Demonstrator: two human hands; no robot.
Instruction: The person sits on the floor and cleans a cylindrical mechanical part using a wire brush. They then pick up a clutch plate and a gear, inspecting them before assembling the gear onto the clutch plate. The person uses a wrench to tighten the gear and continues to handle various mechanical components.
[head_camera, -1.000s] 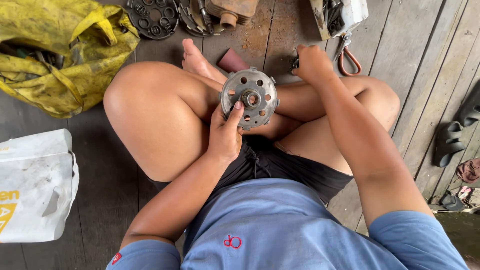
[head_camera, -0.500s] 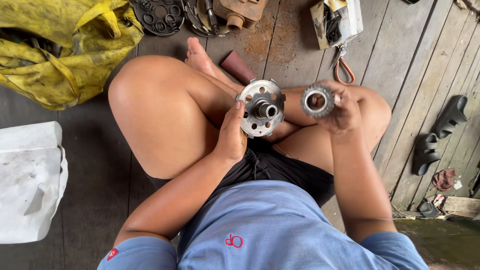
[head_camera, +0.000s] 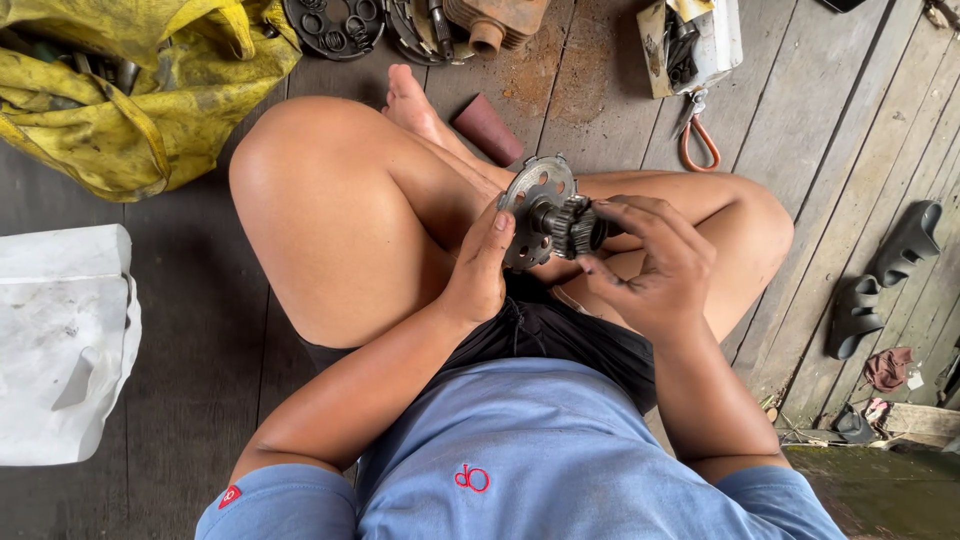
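Our right hand (head_camera: 650, 265) has brought the gear (head_camera: 582, 226) onto the hub's shaft, fingers gripping it; our left hand (head_camera: 478, 270) grips the perforated hub (head_camera: 530, 205).

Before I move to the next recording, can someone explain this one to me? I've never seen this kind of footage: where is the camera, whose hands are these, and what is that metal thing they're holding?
The camera sits on the person's head and looks down, so you see their own blue shirt, crossed bare legs and two bare hands. They sit on a wooden plank floor.

The left hand holds a round metal disc with holes by its rim, turned edge-on to the camera. The right hand has its grip on a small toothed gear, which sits on the shaft at the disc's centre.

Around them: a dirty yellow bag at top left, a white plastic bag on the left, more dark metal parts at the top, orange-handled pliers, and dark sandals on the right.
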